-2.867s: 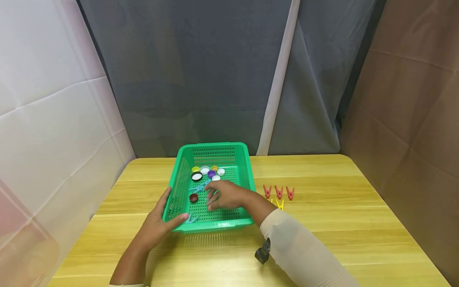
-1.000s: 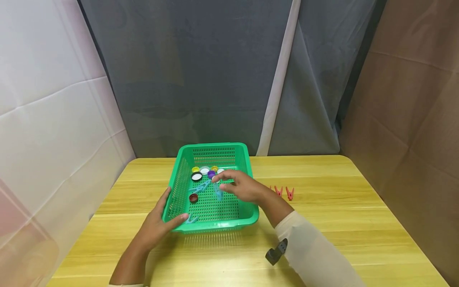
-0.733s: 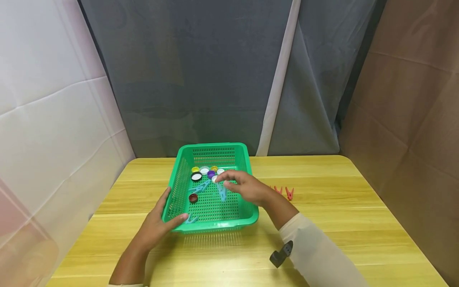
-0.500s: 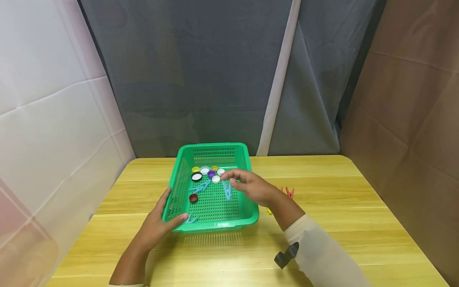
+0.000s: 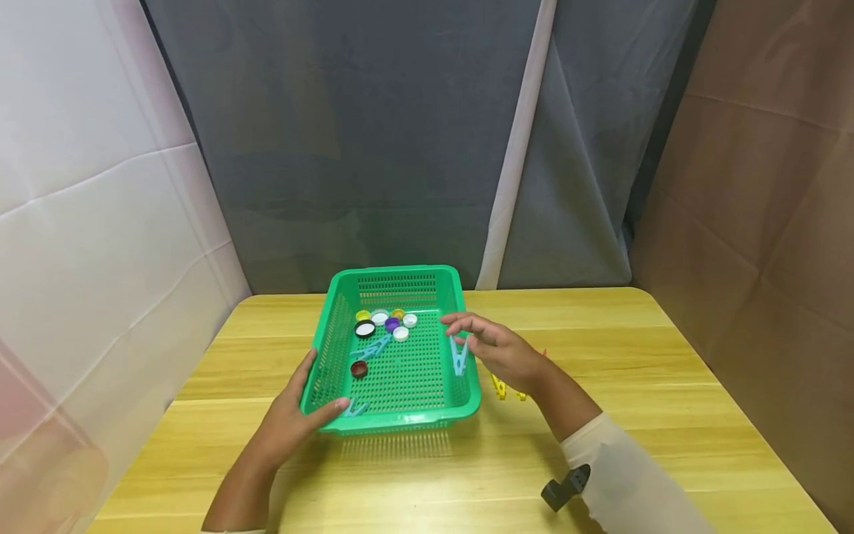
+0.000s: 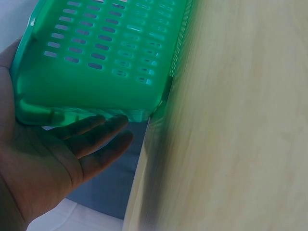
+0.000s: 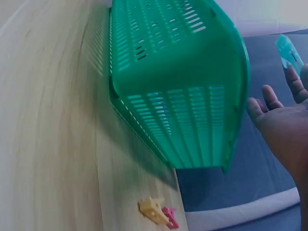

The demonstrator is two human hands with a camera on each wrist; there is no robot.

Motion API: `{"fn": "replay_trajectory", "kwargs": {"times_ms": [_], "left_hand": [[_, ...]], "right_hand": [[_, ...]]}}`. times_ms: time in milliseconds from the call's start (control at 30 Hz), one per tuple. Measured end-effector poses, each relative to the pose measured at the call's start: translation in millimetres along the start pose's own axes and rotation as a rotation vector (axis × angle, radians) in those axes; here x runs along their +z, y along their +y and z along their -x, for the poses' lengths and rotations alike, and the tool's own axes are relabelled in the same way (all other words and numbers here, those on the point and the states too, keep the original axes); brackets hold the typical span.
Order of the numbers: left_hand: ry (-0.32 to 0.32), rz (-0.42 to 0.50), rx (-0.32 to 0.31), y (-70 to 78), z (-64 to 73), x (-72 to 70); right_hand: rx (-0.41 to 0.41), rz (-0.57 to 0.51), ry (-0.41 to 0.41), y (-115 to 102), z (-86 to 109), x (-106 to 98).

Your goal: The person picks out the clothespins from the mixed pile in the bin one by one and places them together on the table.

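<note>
My left hand (image 5: 290, 411) holds the near left corner of a green plastic basket (image 5: 408, 421), its thumb over the rim and its fingers along the outside. Between thumb and fingertips, my right hand (image 5: 503, 352) pinches a light-blue clothespin (image 5: 458, 360), raised near the basket's right rim. In the right wrist view this clothespin (image 7: 288, 50) shows beyond the rim. Inside the basket lie another blue clothespin (image 5: 372, 348), a third blue clothespin (image 5: 356, 407) partly behind my left thumb, a dark red bottle cap (image 5: 359, 369) and a black-rimmed cap (image 5: 365, 329).
More caps, including a purple cap (image 5: 392, 325) and a white cap (image 5: 400, 334), cluster toward the basket's far end. Right of the basket, yellow clothespins (image 5: 499, 388) lie on the wooden table (image 5: 640, 386). A red clothespin (image 7: 170, 218) is mostly hidden behind my right hand.
My right hand was reaching down inside the basket; it now holds a blue clothespin and has moved right to the basket's right rim. My left hand has stayed on the corner.
</note>
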State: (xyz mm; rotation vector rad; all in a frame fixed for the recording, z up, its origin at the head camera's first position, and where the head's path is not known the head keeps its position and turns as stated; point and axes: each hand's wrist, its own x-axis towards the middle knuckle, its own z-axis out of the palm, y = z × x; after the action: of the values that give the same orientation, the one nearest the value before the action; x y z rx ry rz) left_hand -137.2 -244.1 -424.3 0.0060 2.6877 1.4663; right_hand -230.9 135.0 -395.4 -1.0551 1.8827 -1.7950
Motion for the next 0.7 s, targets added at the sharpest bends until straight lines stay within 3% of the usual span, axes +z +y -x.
{"fn": "replay_trajectory", "kwargs": {"times_ms": [700], "left_hand": [[-0.002,0.016,0.005,-1.3,-0.7,-1.1]], "right_hand": [[-0.053,-0.079,0.094,33,69.7,-54]]}}
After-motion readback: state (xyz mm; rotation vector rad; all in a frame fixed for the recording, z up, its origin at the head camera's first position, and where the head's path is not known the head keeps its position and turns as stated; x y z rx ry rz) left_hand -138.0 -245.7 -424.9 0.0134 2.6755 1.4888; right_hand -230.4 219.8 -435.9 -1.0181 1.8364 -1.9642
